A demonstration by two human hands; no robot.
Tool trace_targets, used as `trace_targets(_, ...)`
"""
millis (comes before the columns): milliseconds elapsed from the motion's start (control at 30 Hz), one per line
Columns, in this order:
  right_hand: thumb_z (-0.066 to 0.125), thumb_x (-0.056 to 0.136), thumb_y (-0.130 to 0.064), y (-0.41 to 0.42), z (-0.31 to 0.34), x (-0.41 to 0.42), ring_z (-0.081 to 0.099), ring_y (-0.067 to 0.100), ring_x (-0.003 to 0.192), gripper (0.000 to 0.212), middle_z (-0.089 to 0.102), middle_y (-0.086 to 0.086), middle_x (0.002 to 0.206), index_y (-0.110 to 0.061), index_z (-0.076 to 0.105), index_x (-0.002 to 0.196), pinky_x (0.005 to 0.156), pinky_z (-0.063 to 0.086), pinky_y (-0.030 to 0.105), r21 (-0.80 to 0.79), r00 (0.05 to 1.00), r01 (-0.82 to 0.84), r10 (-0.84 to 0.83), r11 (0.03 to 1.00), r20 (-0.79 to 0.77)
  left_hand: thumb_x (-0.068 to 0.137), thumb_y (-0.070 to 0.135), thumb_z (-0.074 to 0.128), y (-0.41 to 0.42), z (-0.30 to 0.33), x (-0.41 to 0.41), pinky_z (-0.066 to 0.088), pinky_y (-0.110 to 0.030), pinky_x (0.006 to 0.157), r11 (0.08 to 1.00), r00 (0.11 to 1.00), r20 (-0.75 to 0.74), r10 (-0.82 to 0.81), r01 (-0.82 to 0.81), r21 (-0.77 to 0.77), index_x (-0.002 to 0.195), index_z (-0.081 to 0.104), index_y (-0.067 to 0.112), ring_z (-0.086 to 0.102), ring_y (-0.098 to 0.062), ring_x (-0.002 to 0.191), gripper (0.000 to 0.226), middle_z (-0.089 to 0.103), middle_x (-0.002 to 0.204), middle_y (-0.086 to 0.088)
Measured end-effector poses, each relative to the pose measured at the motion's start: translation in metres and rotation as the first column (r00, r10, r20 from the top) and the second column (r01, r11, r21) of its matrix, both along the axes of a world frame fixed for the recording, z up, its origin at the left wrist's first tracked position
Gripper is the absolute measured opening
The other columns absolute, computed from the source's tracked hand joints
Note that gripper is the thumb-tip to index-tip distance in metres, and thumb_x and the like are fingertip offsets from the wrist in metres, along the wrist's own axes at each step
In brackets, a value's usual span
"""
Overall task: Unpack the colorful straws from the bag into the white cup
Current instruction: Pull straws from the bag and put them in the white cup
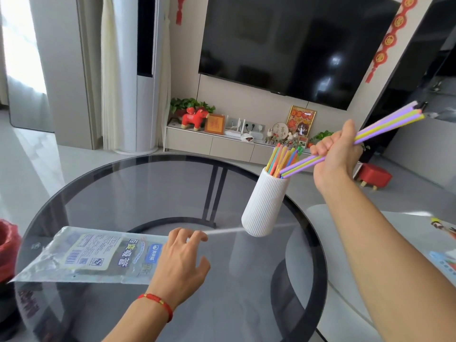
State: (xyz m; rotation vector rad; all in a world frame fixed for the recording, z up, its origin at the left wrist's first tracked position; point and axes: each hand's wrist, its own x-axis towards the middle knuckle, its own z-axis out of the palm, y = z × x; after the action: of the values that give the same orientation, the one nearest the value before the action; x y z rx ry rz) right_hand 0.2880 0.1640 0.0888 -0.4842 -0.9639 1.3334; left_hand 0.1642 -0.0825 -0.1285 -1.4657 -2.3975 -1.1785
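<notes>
A ribbed white cup [265, 202] stands on the round glass table [138, 193], right of the middle, with several colourful straws [283, 156] upright in it. My right hand [336, 154] grips a bundle of purple and yellow straws [385, 128]; the bundle slants down to the left and its lower ends touch the cup's rim. The clear plastic bag [81, 257] with a printed label lies flat on the table at the left. My left hand [182, 262] rests on the bag's right end, fingers curled lightly on it.
A red bag [7, 243] sits at the table's left edge. A pale chair or stool [407, 243] with a printed packet lies beside my right arm. Beyond the table are a TV cabinet with ornaments and a red footstool [375, 176].
</notes>
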Motion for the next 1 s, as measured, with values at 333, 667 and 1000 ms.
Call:
trace_targets(333,0.051,0.106,-0.044,0.009,-0.003,-0.028,0.047,0.006,0.043,0.049,0.044,-0.011,0.047,-0.022,0.044,0.063,0.051,0.048,0.024,0.195,0.916,0.104,-0.17,0.975,0.363,0.085,0.021,0.063,-0.004,0.001,0.003,0.041,-0.03,0.102,1.0,0.999,0.042,0.024,-0.024,0.01,0.121,0.057,0.023,0.036,-0.016,0.123,0.036,0.053,0.119,0.006)
trace_targets(667,0.041,0.091,-0.058,0.013,-0.009,-0.036,0.05,0.039,0.126,0.045,0.06,0.008,0.116,-0.034,0.08,0.097,0.112,0.038,0.055,0.277,0.421,0.006,-0.254,0.961,0.871,0.085,0.022,0.062,-0.005,-0.001,0.004,0.04,-0.029,0.099,1.0,0.999,0.036,0.026,-0.026,0.003,0.12,0.057,0.024,0.037,-0.016,0.122,0.036,0.054,0.118,0.006)
trace_targets(1000,0.045,0.1,-0.061,0.025,-0.023,-0.035,0.027,0.038,0.152,0.045,0.04,0.009,0.159,-0.033,0.063,0.13,0.124,0.013,0.065,0.25,0.204,-0.096,-0.227,0.963,0.952,0.083,0.021,0.064,-0.004,-0.004,0.004,0.04,-0.028,0.1,1.0,1.0,0.016,0.026,-0.026,-0.002,0.118,0.058,0.023,0.039,-0.017,0.121,0.035,0.055,0.115,0.006)
